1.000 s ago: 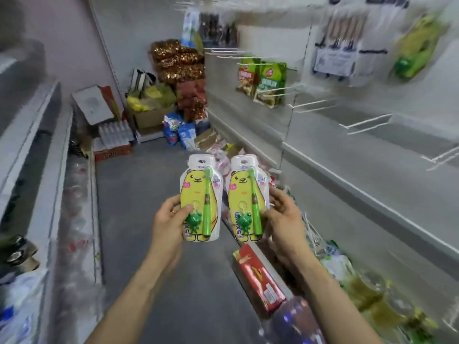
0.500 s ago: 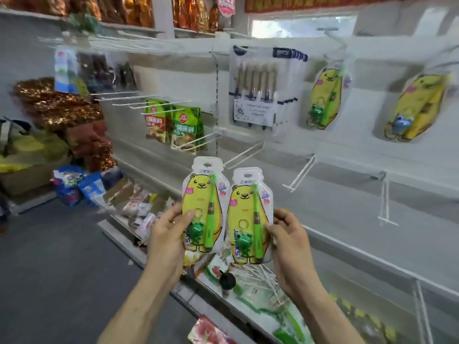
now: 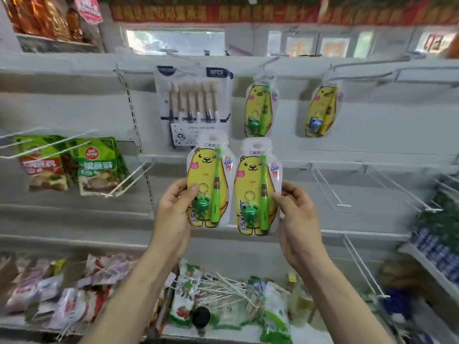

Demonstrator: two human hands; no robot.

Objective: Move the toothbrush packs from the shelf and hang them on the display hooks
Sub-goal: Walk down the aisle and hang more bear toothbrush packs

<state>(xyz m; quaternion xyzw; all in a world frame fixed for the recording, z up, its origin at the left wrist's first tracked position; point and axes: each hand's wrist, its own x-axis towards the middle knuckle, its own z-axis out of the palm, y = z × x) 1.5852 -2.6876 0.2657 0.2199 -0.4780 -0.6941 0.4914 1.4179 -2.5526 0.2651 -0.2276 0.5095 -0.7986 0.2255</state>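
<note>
The left hand (image 3: 173, 214) pinches the left yellow bear-print toothbrush pack with a green brush (image 3: 210, 182) by its lower left edge. The right hand (image 3: 296, 217) grips a matching right pack (image 3: 257, 187) by its right edge. Both packs stand upright, side by side, near the white display hooks (image 3: 330, 187). Two similar packs hang on the far white panel (image 3: 372, 125).

One wide-angle camera worn on the head faces the white shelf wall (image 3: 372, 135) squarely, tilted slightly down, with the display hooks (image 3: 360, 67) high in view. It is near: the left hand (image 3: 173, 214) and right hand (image 3: 298, 219), gripping the left toothbrush pack (image 3: 210, 175) and right toothbrush pack (image 3: 255, 184), fill the centre.
</note>
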